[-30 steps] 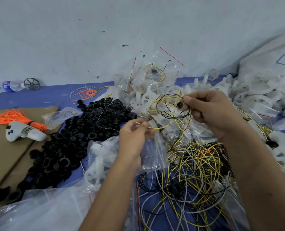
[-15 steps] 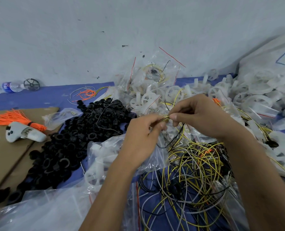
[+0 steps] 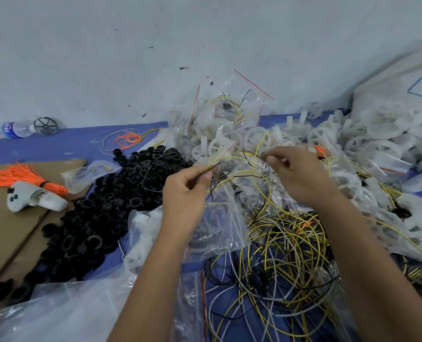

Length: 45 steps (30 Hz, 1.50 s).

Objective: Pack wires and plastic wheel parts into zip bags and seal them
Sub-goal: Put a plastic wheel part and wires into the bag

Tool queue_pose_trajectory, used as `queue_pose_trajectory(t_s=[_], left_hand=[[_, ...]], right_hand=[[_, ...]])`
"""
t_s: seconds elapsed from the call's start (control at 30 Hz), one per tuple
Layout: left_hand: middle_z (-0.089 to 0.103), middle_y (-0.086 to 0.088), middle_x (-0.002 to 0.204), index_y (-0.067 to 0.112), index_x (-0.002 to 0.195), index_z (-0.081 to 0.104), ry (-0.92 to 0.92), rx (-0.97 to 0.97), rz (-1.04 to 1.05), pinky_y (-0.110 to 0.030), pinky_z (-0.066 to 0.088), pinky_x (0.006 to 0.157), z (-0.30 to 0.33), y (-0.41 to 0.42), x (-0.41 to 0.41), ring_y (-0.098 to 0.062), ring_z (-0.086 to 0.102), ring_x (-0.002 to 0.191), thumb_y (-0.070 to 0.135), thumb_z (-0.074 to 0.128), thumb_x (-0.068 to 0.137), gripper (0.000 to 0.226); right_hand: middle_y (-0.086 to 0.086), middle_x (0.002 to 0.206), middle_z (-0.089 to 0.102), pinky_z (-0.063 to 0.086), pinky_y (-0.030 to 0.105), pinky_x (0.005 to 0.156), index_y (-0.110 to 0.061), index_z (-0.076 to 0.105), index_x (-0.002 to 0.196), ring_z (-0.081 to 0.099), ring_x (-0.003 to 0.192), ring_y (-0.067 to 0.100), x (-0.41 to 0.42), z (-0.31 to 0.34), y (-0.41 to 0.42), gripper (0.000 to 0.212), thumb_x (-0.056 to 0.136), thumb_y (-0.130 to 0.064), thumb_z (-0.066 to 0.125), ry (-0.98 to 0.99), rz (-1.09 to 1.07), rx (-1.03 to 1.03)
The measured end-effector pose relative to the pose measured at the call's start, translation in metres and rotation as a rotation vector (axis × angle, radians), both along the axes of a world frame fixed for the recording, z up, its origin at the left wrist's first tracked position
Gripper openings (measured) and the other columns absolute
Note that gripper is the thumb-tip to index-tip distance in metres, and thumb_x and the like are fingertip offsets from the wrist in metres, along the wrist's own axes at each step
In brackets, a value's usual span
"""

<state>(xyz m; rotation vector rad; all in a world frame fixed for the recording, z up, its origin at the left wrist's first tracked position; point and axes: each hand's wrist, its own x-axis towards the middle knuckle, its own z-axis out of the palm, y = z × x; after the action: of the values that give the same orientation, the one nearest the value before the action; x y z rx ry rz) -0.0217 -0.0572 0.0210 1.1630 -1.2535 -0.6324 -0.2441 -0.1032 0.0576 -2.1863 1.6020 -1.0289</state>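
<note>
Thin yellow-and-black wire bundle (image 3: 239,169) strung in the air between both hands, above the clear zip bag (image 3: 219,218) on the blue mat (image 3: 69,144). Left hand (image 3: 187,191) pinching one end between thumb and forefinger, other fingers curled. Right hand (image 3: 296,174) pinching the far end at the fingertips, loops hanging slack below. Probably held apart to coil or straighten the strand before feeding it into the bag; bag mouth not clearly readable from here.

Directly under and right: tangled wire pile (image 3: 284,262), yellow, black and white, touching the bag's edge. Snag risk if the held loops drop into it. Behind the hands: white plastic wheels (image 3: 368,141), loose and partly bagged, heaped against the wall (image 3: 130,58) and a white sack (image 3: 400,82). Left: heap of black ring parts (image 3: 101,213), just beside the bag.

Further left: cardboard (image 3: 0,218) with white controller (image 3: 32,198) and orange cable ties (image 3: 17,176). Water bottle (image 3: 12,127) and a black wheel (image 3: 45,125) at the wall.

Free room: mainly bare mat at far left and the cardboard. Work zone itself crowded on all sides; near edge covered in loose plastic sheeting (image 3: 56,312).
</note>
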Motion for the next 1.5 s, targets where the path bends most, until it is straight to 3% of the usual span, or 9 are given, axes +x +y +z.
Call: queue_pose_trajectory(t_s=[0.17, 0.33, 0.6, 0.77, 0.93, 1.07, 1.17, 1.33, 1.5], left_hand=[[0.061, 0.006, 0.094, 0.023, 0.107, 0.081, -0.487, -0.069, -0.089, -0.013, 0.042, 0.075, -0.007, 0.0, 0.0, -0.005, 0.059, 0.085, 0.004, 0.075, 0.089, 0.027], [0.059, 0.002, 0.105, 0.024, 0.112, 0.08, -0.691, 0.016, -0.286, -0.025, 0.054, 0.084, -0.012, 0.006, -0.017, -0.008, 0.06, 0.087, -0.004, 0.074, 0.084, 0.04], [0.058, 0.007, 0.111, 0.023, 0.105, 0.077, -0.593, 0.072, -0.309, -0.02, 0.053, 0.081, -0.004, 0.013, -0.015, -0.009, 0.06, 0.093, -0.003, 0.083, 0.074, 0.041], [0.062, 0.007, 0.096, 0.031, 0.074, 0.072, -0.656, 0.106, -0.282, -0.026, 0.045, 0.073, 0.0, 0.012, -0.006, -0.01, 0.055, 0.08, 0.006, 0.09, 0.071, 0.031], [0.064, 0.01, 0.084, 0.039, 0.071, 0.071, -0.697, 0.141, -0.325, -0.027, 0.049, 0.069, -0.003, 0.011, -0.004, -0.007, 0.054, 0.072, 0.004, 0.087, 0.073, 0.038], [0.069, 0.012, 0.086, 0.019, 0.086, 0.08, -0.684, 0.228, -0.377, -0.03, 0.058, 0.075, -0.009, 0.012, -0.005, -0.002, 0.063, 0.075, 0.002, 0.083, 0.077, 0.019], [0.071, 0.011, 0.085, 0.023, 0.086, 0.079, -0.67, 0.272, -0.413, -0.022, 0.054, 0.07, -0.009, 0.013, -0.006, -0.001, 0.066, 0.076, 0.024, 0.091, 0.075, 0.016], [0.07, 0.005, 0.08, 0.029, 0.078, 0.076, -0.603, 0.287, -0.429, -0.032, 0.052, 0.067, -0.005, 0.014, -0.008, -0.014, 0.066, 0.075, 0.062, 0.075, 0.08, 0.033], [0.065, 0.011, 0.087, 0.036, 0.072, 0.068, -0.678, 0.23, -0.329, -0.027, 0.054, 0.074, -0.012, 0.011, -0.013, -0.006, 0.064, 0.079, 0.023, 0.08, 0.086, 0.023]], right_hand=[[0.021, 0.087, 0.069, 0.053, 0.057, 0.079, 0.003, 0.065, 0.094, 0.065, 0.083, 0.041, 0.012, -0.007, 0.0, 0.058, 0.106, -0.045, 0.035, -0.231, -0.154, 0.137], [0.005, 0.078, 0.069, 0.057, 0.04, 0.073, -0.013, 0.067, 0.092, 0.066, 0.075, 0.025, 0.015, -0.01, 0.008, 0.035, 0.092, -0.048, 0.065, -0.035, -0.122, 0.316], [0.008, 0.067, 0.07, 0.045, 0.025, 0.052, -0.011, 0.075, 0.086, 0.063, 0.055, 0.02, -0.009, -0.011, -0.001, 0.01, 0.087, -0.021, 0.078, -0.068, -0.118, 0.29], [0.014, 0.068, 0.065, 0.048, 0.038, 0.058, -0.011, 0.075, 0.085, 0.055, 0.057, 0.023, -0.026, -0.003, -0.004, 0.024, 0.1, -0.021, 0.059, 0.019, -0.096, 0.336], [0.006, 0.076, 0.074, 0.059, 0.039, 0.062, -0.009, 0.066, 0.089, 0.071, 0.055, 0.02, -0.009, 0.001, 0.007, 0.048, 0.088, -0.057, 0.066, 0.16, 0.076, 0.54], [0.006, 0.076, 0.07, 0.056, 0.032, 0.054, -0.009, 0.055, 0.105, 0.071, 0.057, 0.019, 0.002, -0.004, 0.009, 0.047, 0.077, -0.028, 0.087, 0.255, 0.118, 0.597], [0.005, 0.074, 0.07, 0.045, 0.022, 0.049, -0.012, 0.059, 0.106, 0.068, 0.053, 0.015, -0.006, -0.004, 0.005, 0.026, 0.085, -0.008, 0.073, 0.278, 0.121, 0.597], [0.009, 0.084, 0.073, 0.06, 0.041, 0.071, -0.013, 0.061, 0.113, 0.072, 0.066, 0.019, -0.015, -0.001, 0.005, 0.018, 0.1, -0.023, 0.057, 0.286, 0.141, 0.549], [0.007, 0.133, 0.055, 0.06, 0.044, 0.079, -0.012, 0.03, 0.139, 0.072, 0.089, 0.024, 0.005, 0.004, 0.015, 0.117, 0.054, -0.079, 0.077, 0.437, 0.124, 0.679]])
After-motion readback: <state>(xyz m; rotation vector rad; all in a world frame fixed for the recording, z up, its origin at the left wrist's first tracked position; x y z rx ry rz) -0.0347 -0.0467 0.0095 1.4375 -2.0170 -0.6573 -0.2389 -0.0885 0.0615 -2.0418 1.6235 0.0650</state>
